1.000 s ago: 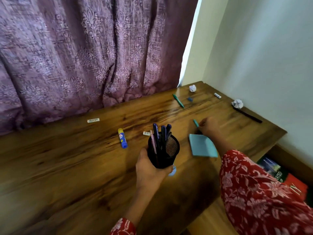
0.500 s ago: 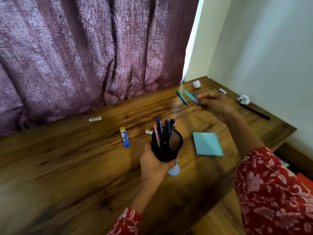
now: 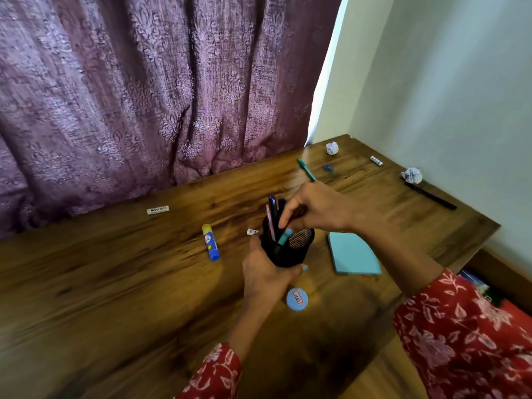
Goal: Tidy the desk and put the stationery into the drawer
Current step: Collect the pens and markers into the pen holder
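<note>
A teal pen (image 3: 284, 237) goes tip-down into the black mesh pen cup (image 3: 290, 249), pinched by the right hand (image 3: 316, 210). The left hand (image 3: 266, 276) wraps the cup's side and steadies it on the table (image 3: 115, 277). The step looks like gathering loose pens; next, release this one and reach for the green pen (image 3: 306, 169) or the black pen (image 3: 430, 195) further back. The glue stick (image 3: 210, 242), blue notepad (image 3: 353, 258), erasers and paper balls lie scattered around. No drawer is in view.
</note>
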